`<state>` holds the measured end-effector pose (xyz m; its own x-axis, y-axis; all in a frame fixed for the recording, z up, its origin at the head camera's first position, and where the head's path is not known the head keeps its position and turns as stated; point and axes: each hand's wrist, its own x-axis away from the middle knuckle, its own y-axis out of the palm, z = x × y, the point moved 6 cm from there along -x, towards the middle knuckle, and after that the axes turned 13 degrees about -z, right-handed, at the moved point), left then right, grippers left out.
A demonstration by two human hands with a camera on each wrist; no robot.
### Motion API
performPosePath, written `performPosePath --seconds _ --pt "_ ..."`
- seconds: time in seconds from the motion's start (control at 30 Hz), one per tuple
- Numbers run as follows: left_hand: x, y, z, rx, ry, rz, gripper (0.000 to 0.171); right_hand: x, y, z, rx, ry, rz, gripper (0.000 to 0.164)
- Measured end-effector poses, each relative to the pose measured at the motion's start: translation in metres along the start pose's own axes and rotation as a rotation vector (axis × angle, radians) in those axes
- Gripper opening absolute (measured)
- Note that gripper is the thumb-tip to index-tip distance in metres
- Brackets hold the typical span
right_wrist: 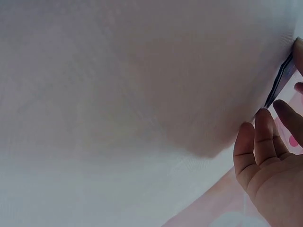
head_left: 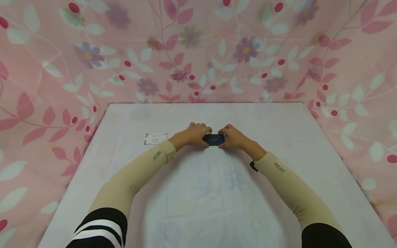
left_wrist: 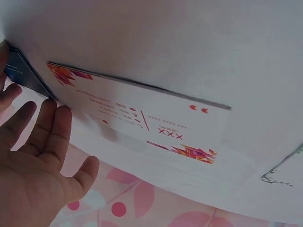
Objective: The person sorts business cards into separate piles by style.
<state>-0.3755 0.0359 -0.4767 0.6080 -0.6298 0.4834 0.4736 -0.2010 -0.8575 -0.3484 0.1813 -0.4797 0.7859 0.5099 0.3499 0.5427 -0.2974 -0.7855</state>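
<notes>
A dark blue card (head_left: 214, 139) with small pale print lies on the white table, between the two hands. At its left end, my left hand (head_left: 196, 134) holds it with thumb and fingers at the near and far edges. My right hand (head_left: 234, 137) grips the right end the same way. The left wrist view shows part of the dark blue card (left_wrist: 23, 73) past the left hand (left_wrist: 42, 165). Only a thin dark edge of the card (right_wrist: 278, 82) shows beside the right hand (right_wrist: 270, 165). Whether it is one card or a stack I cannot tell.
A white card with orange and purple corner designs (left_wrist: 142, 113) lies close to the left hand, mostly hidden from the head view by that arm. Farther left is a white card with leafy corners (head_left: 156, 138). Pink floral cloth (head_left: 198, 51) surrounds the table (head_left: 198, 206).
</notes>
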Motion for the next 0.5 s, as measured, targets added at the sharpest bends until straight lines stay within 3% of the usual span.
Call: performPosePath --seconds 0.33,0.5 --pt "0.0054 0.0039 -0.0024 0.023 -0.009 0.034 0.058 -0.0023 0.0034 -0.0002 0.005 -0.009 0.001 0.057" --pt "0.0063 0.0035 -0.0032 0.037 -0.002 0.032 0.063 -0.0014 0.0029 0.0005 0.019 -0.011 -0.008 0.059"
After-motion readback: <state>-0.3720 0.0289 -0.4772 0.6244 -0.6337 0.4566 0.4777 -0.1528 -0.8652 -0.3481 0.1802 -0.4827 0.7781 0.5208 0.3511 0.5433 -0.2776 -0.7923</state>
